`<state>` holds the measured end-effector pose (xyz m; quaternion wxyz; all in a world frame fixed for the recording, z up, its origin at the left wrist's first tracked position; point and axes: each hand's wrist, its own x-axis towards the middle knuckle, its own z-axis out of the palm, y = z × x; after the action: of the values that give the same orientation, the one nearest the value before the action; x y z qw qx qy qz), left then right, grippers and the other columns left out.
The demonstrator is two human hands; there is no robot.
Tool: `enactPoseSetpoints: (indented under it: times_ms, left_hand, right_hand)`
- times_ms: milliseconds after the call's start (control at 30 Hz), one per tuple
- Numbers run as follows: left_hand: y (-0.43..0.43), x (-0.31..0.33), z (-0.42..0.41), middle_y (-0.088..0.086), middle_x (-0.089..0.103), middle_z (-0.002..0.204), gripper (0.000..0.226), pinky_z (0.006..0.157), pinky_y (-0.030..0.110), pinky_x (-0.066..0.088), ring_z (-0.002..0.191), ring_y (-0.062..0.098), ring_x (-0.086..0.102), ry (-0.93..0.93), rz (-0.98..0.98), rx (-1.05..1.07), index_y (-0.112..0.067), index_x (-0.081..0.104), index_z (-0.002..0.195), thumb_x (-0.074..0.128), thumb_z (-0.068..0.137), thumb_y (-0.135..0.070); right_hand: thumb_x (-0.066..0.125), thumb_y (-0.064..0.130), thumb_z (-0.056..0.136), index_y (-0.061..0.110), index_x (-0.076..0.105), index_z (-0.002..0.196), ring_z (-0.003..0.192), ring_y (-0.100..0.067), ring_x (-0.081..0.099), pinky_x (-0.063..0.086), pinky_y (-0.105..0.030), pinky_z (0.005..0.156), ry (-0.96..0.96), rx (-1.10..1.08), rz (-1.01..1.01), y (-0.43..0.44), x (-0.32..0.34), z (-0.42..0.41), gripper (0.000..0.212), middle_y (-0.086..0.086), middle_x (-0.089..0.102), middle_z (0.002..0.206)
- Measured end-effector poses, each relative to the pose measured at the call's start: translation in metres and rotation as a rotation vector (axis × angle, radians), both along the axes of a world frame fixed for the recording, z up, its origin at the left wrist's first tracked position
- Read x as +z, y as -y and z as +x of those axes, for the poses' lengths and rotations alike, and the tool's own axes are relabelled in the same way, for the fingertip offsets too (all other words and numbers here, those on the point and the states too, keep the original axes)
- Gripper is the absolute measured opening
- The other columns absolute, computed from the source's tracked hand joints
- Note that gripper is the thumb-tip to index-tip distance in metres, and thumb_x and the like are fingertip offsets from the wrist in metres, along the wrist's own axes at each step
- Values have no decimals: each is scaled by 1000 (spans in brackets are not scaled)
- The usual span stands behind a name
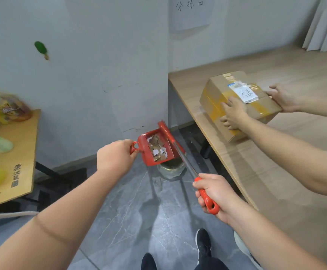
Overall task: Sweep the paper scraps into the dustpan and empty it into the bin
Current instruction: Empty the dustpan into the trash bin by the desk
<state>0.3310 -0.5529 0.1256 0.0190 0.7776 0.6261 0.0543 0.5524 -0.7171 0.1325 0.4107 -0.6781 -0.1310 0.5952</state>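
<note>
My left hand (115, 155) grips the handle of a red dustpan (146, 155), held in the air above a small bin (171, 169) on the grey floor. Brown and white paper scraps (157, 148) lie in the pan. My right hand (212, 193) holds the red grip of a broom (186, 162) with a metal shaft. The broom's red head rests against the far side of the dustpan, over the bin. Most of the bin is hidden behind the pan and the shaft.
Another person's two hands hold a taped cardboard box (236, 102) on a long wooden table (275, 172) at right. A small wooden table (16, 152) at left carries bottles and tape rolls. A white wall stands just behind the bin. My feet show at the bottom.
</note>
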Motion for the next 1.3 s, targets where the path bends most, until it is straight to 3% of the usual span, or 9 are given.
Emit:
enactPoseSetpoints:
  times_ms: [200,333,433,567,700,867,1033,1233,1300]
  left_hand:
    - [-23,-10,-14,-5,58,74,28,58,31,43,70,26,59,-36,-5,-209,-24,59,83,49,96,-46]
    - [-33,-22,-22,-2,62,76,30,56,30,43,70,28,63,-67,17,-314,-22,59,84,46,97,-46]
    - [-40,-29,-25,-1,63,77,25,53,28,38,70,27,64,-105,36,-398,-23,63,88,48,96,-42]
    - [-46,-33,-24,-2,65,79,22,52,29,28,73,27,66,-181,67,-511,-24,64,91,52,96,-41]
    - [-47,-40,-24,-2,66,83,21,58,30,32,76,26,68,-261,76,-618,-26,65,95,51,97,-42]
    - [-45,-46,-17,-4,66,86,14,60,31,33,81,23,67,-368,43,-747,-28,64,102,52,96,-31]
    - [-42,-49,-10,-4,68,80,16,58,31,40,75,25,69,-485,29,-890,-27,67,100,62,87,-19]
    - [-39,-40,-8,-1,68,84,21,58,31,36,78,28,68,-512,65,-952,-23,66,102,57,87,-11]
    - [-38,-36,-12,0,68,81,23,58,31,33,75,28,68,-507,62,-970,-22,67,101,59,85,-9]
  right_hand:
    - [63,5,94,19,52,123,42,-14,44,30,-17,37,-68,-115,-1,-4,-29,-32,34,-12,51,66]
    - [61,4,95,13,55,118,42,-13,42,26,-17,37,-130,-182,19,-1,-36,-50,25,-10,50,64]
    - [56,0,96,21,56,103,41,-13,44,28,-17,35,-160,-199,21,0,-43,-53,23,-10,50,64]
    - [54,-4,94,20,47,126,41,-14,44,30,-17,36,-165,-210,-3,-1,-61,-48,41,-10,49,64]
    - [54,-6,92,19,34,152,43,-16,44,31,-19,36,-134,-204,-42,6,-73,-48,67,-11,50,65]
    - [53,-6,92,12,35,149,44,-16,44,28,-20,38,-118,-189,-55,11,-78,-53,62,-12,49,67]
    - [54,-5,93,22,32,153,44,-17,46,33,-22,38,-123,-212,-102,13,-85,-59,70,-14,52,70]
    - [49,-8,93,24,54,110,44,-17,44,31,-21,37,-182,-204,-63,15,-80,-64,36,-13,50,69]
    - [48,-9,92,10,52,112,43,-17,44,29,-21,37,-174,-198,-61,15,-80,-66,27,-13,49,68]
